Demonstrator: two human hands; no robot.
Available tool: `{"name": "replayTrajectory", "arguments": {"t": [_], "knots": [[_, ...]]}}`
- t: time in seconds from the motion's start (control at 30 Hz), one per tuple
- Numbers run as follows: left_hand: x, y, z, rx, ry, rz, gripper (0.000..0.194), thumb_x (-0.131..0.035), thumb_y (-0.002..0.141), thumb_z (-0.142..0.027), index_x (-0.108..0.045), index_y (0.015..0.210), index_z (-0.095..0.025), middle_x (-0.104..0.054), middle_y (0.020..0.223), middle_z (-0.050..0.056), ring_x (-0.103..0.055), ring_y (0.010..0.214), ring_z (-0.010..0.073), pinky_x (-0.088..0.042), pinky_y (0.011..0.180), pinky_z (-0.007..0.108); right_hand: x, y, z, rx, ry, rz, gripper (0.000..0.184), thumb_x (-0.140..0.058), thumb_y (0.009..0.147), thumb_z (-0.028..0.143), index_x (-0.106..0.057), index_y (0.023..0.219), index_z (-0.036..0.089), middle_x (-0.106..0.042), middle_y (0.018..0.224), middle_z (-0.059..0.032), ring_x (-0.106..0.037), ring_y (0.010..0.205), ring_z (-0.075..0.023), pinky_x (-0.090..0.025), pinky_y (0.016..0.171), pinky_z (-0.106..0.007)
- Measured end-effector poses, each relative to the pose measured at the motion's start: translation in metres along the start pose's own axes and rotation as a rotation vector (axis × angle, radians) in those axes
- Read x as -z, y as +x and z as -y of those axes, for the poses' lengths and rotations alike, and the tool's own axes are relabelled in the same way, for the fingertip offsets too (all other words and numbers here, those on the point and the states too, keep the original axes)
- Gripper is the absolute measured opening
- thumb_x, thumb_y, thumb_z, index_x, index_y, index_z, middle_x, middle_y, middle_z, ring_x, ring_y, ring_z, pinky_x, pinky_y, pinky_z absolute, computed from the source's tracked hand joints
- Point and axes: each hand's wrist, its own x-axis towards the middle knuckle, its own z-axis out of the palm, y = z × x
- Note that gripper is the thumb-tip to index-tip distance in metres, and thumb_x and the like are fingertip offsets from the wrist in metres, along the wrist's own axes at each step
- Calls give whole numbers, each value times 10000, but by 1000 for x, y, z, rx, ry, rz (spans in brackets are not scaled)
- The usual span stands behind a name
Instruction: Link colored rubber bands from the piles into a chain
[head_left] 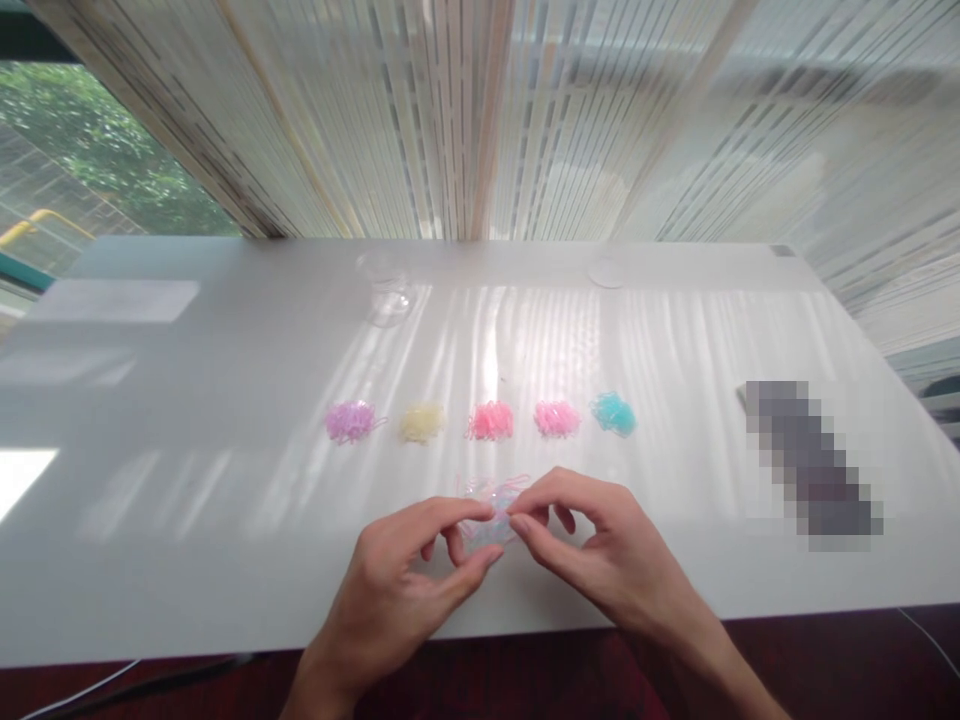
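A mixed pile of small pastel rubber bands [491,490] lies near the front edge of the table, partly covered by my hands. Over its left side is my left hand [412,565], the index fingertip at the bands and the thumb held apart from it. My right hand [600,530] is at the pile's right side with thumb and index finger pinched together; what is between them is too small to make out. Behind the pile, sorted heaps form a row: purple bands [350,421], yellow bands [421,422], coral bands [492,420], pink bands [556,419] and teal bands [615,413].
A clear round container [388,300] stands toward the back of the white table [225,570]. A clear round lid [605,273] lies at the back, further right. On the right is a dark, pixelated oblong object [814,460]. Striped curtains [465,120] hang behind the table.
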Motion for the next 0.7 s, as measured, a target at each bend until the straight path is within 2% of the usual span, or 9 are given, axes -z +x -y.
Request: {"name": "replayTrajectory", "arguments": {"t": [0.2, 0.37, 0.53, 0.7], "knots": [[-5, 1, -2, -89, -13, -26, 121, -760, 910, -191, -770, 1023, -233, -794, 812, -19, -649, 576, 98, -584, 637, 208, 1, 0, -1, -27, 21, -42, 96, -686, 915, 224, -777, 887, 236, -725, 779, 5, -597, 698, -132, -451, 589, -243], [-5, 6, -3, -84, -9, -45, 95, -738, 922, -166, -773, 979, -232, -785, 783, -32, -656, 582, 91, -568, 632, 196, 2, 0, -1, -8, 22, -28, 89, -693, 929, 227, -778, 907, 244, -728, 793, 12, -595, 697, -122, -442, 591, -239], [-4, 10, -3, -50, -27, -62, 89, -740, 910, -156, -764, 930, -239, -756, 738, -58, -612, 558, 71, -498, 550, 179, 1, -1, -2, 91, 28, -68, 73, -699, 930, 205, -751, 887, 234, -703, 776, 16, -597, 700, -115, -446, 592, -230], [-4, 10, -2, -60, -21, -56, 98, -736, 912, -139, -753, 937, -232, -751, 746, -62, -615, 572, 64, -486, 563, 183, -1, 0, -7, 203, 30, -113, 60, -696, 940, 190, -732, 902, 220, -703, 791, 14, -607, 707, -109, -491, 639, -221]]}}
